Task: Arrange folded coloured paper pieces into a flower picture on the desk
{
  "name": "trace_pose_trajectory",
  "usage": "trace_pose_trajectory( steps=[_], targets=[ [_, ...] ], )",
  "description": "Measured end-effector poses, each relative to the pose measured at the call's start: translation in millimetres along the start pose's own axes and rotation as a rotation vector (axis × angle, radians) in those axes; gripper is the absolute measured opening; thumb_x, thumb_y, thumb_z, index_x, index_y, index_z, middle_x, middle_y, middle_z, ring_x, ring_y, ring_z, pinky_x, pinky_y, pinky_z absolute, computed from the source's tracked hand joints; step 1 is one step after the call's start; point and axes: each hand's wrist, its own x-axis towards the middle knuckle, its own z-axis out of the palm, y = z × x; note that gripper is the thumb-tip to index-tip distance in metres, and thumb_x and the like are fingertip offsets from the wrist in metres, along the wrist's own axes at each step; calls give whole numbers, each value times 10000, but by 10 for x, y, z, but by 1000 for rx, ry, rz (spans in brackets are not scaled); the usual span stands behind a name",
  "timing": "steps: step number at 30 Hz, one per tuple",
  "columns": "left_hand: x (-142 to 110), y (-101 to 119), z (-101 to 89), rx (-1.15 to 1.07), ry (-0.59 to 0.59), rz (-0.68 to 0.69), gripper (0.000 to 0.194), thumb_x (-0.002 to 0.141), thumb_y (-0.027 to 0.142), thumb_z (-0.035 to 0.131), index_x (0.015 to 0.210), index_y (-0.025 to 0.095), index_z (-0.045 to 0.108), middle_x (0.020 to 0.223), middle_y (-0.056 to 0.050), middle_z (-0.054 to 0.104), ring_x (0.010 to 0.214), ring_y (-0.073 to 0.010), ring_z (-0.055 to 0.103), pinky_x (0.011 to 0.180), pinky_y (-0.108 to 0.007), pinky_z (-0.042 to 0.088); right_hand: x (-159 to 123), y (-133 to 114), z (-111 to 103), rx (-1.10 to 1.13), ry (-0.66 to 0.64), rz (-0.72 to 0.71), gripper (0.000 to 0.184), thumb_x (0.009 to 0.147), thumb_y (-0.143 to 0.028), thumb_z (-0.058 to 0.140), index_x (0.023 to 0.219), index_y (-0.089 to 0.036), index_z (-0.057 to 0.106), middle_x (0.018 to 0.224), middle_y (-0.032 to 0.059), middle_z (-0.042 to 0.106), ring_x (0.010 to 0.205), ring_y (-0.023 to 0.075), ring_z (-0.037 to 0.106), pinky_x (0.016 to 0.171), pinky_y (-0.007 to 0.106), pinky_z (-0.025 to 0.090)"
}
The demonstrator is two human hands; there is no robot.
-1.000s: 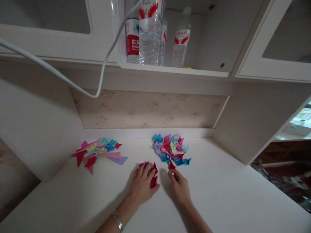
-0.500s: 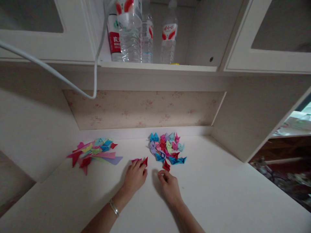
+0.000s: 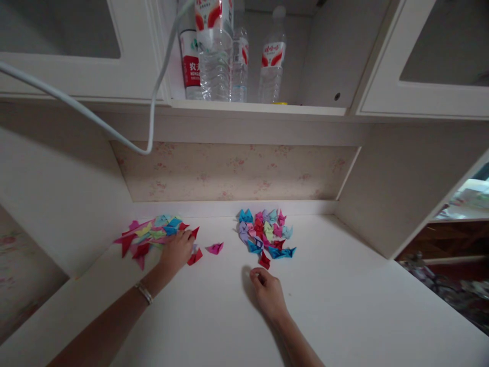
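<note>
My left hand (image 3: 178,251) reaches over the right side of a loose pile of folded coloured paper (image 3: 143,232). Its fingers are stretched out and cover part of the paper below. One red folded paper piece (image 3: 195,232) shows at its fingertips, and another red piece (image 3: 195,257) lies beside the hand. A magenta folded piece (image 3: 215,248) lies alone to the right. My right hand (image 3: 268,294) rests on the table with its fingers curled in and nothing visible in them. Just beyond it is a red folded piece (image 3: 264,260), at the front of a cluster of small origami pieces (image 3: 268,232).
The white tabletop (image 3: 214,316) runs back to a floral-patterned panel (image 3: 237,173). Overhead, a cabinet shelf (image 3: 260,108) holds clear plastic bottles (image 3: 272,56) and a red-and-white container (image 3: 190,63). A white cable (image 3: 114,133) hangs at the upper left.
My left hand has moved left from the middle of the table to the pile, and the magenta piece is uncovered. Red pieces now lie by the hand. My right hand stays put; the view has shifted slightly.
</note>
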Motion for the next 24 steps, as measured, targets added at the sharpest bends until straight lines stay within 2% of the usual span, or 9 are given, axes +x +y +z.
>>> trace_pose_trajectory(
  steps=[4,7,9,12,15,17,20,24],
  targets=[
    [-33,-575,29,113,-3,-183,314,861,106,377,994,97,662,1146,-193,597,1010,-321,556,852,-457,432,3,-2,-7,-27,1,0,294,837,-400,465,797,-206,683,511,-30,534,476,139,473,484,239,287],
    [-126,-709,55,121,73,-330,350,902,159,323,1027,58,635,1246,-240,537,1015,-345,573,802,-473,457,10,-11,-8,-40,0,4,307,837,-418,466,794,-210,687,505,-28,536,470,141,471,477,240,286],
    [-193,-594,69,56,83,-310,361,916,192,318,1047,82,635,1233,-212,568,1028,-314,585,842,-452,457,17,-18,-5,-54,-10,14,303,837,-421,470,800,-215,689,507,-27,542,474,144,479,479,241,288],
    [-293,-171,92,-83,68,-139,352,925,280,365,1133,169,627,1212,-121,622,1117,-246,554,963,-383,412,21,-28,0,-84,-30,18,296,844,-416,468,808,-224,691,513,-26,544,479,147,490,484,244,286],
    [-372,327,148,-182,84,-75,397,893,415,443,1243,273,566,1358,-80,527,1228,-284,466,999,-449,370,10,-31,2,-83,-30,-6,298,848,-416,465,811,-229,693,524,-22,557,489,154,502,488,248,289],
    [-374,556,214,-195,94,-74,439,868,420,489,1288,296,528,1405,-83,482,1268,-318,420,1007,-531,323,-3,-24,5,-75,-24,-14,298,843,-424,470,811,-233,697,525,-19,570,484,159,506,485,254,292],
    [-266,663,315,-189,121,-93,408,879,386,483,1270,290,549,1384,-103,502,1266,-316,426,1024,-553,274,-14,5,17,-72,-30,-2,304,840,-442,472,810,-246,703,529,-13,590,486,171,518,487,260,305],
    [-34,555,365,-204,136,-110,318,907,366,446,1163,301,622,1252,-89,608,1180,-279,508,989,-474,323,1,56,41,-81,-54,-4,305,845,-444,465,801,-254,700,555,-6,615,504,178,530,500,260,324]
  ],
)
